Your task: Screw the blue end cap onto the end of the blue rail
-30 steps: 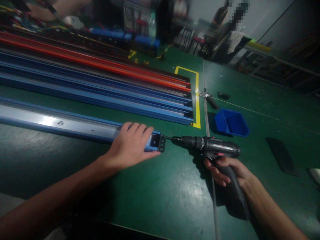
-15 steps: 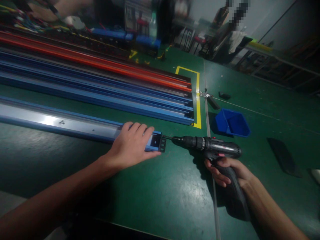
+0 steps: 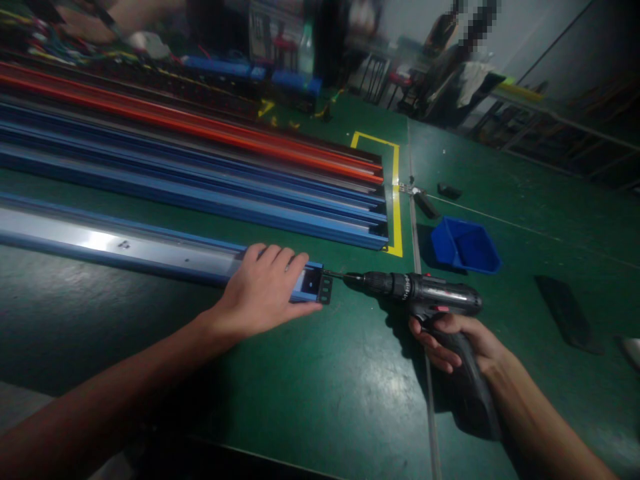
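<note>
A long blue rail with a silvery face (image 3: 150, 245) lies across the green table, a black slotted end plate (image 3: 325, 291) at its right end. My left hand (image 3: 263, 283) is closed over the rail near that end, thumb along the near side and fingers over the far edge. In my right hand (image 3: 447, 340) is a black cordless drill (image 3: 425, 293), gripped by its handle and lying level. Its bit (image 3: 336, 274) points left and meets the upper corner of the end plate; the exact contact is too small to make out.
Several blue rails (image 3: 300, 215) and orange rails (image 3: 300, 144) lie beyond, ending inside yellow tape (image 3: 396, 220). A blue bin (image 3: 465, 245), a black-handled tool (image 3: 425, 203) and a dark flat object (image 3: 567, 313) are at the right. Another person's hand (image 3: 87, 27) is among wires far left.
Hardly anything differs. The rear of the drill has shifted very slightly left; my left hand and the rail stay in place.
</note>
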